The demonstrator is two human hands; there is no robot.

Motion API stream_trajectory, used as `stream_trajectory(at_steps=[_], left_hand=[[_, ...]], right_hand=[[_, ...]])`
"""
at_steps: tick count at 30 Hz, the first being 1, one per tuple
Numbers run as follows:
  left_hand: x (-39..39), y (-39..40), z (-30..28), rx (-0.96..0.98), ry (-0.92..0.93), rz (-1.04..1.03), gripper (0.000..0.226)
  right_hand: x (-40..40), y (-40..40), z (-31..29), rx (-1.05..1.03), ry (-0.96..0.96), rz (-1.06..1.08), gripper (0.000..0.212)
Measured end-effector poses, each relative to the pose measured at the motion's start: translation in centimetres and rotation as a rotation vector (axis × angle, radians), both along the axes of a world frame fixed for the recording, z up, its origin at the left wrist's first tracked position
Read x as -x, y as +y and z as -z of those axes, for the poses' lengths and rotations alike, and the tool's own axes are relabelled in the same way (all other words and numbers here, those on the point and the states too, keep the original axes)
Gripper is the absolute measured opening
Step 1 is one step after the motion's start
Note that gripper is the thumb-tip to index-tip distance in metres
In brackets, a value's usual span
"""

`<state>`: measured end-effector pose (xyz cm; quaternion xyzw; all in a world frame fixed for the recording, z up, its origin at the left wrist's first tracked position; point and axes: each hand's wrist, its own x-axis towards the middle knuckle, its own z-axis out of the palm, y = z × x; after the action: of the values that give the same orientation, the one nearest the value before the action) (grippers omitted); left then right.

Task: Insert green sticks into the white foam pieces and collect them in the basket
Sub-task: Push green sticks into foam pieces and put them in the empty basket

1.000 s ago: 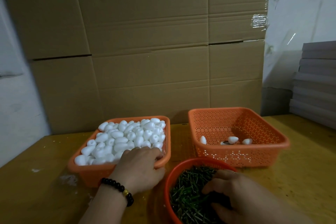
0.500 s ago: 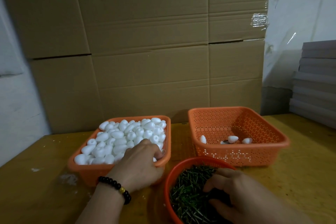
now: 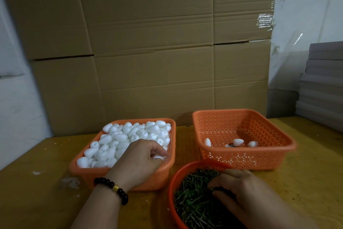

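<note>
An orange basket at the left is heaped with white foam pieces. My left hand, with a dark bead bracelet on the wrist, reaches into its near right corner. The fingers curl down round a foam piece; the fingertips are hidden. A second orange basket at the right holds three foam pieces. A round red bowl in front of it is full of green sticks. My right hand lies in the bowl, thumb and fingers pinching sticks.
Everything stands on a yellow wooden table with white crumbs at the left. Big cardboard boxes form a wall right behind the baskets. A stack of grey boards sits at the far right edge.
My left hand has slid a little deeper into the foam basket and its fingers have curled in. My right hand has stayed in the stick bowl, barely shifting.
</note>
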<state>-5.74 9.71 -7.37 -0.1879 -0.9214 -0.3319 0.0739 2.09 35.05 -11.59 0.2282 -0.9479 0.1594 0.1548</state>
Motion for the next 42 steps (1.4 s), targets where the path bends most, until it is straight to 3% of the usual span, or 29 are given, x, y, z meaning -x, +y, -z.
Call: stream_trajectory(at_steps=[9,11,16,22,28,36,42], left_hand=[[-0.2,0.7,-0.2,-0.262,0.014,-0.067,0.037],[-0.4,1.2,-0.4,-0.42,-0.083,-0.079,0.036],[-1.1,2.5,-0.9,-1.024,-0.444,0.053,0.03],[-1.6,3.7,-1.4,-1.391,-0.714,0.15,0.026],[-2.5,4.6,-1.6,-1.475,-0.814,0.114,0.019],[-3.0,5.7,-1.1,-1.412,-0.883,0.067,0.02],[-2.9,5.5,-1.1,-1.425,-0.875,0.25,0.02]], right_hand=[[-0.2,0.0,0.0,-0.002,0.004,0.02,0.022],[-0.2,0.0,0.0,0.003,0.004,0.023,0.021],[-0.3,-0.1,-0.1,0.001,-0.007,0.032,0.021],[-0.4,0.0,0.0,0.015,0.011,0.02,0.021],[-0.4,-0.1,0.0,0.029,0.028,0.018,0.02],[-0.7,-0.3,-0.3,0.028,0.111,0.016,0.013],[-0.6,-0.4,-0.2,0.059,0.17,0.014,0.018]])
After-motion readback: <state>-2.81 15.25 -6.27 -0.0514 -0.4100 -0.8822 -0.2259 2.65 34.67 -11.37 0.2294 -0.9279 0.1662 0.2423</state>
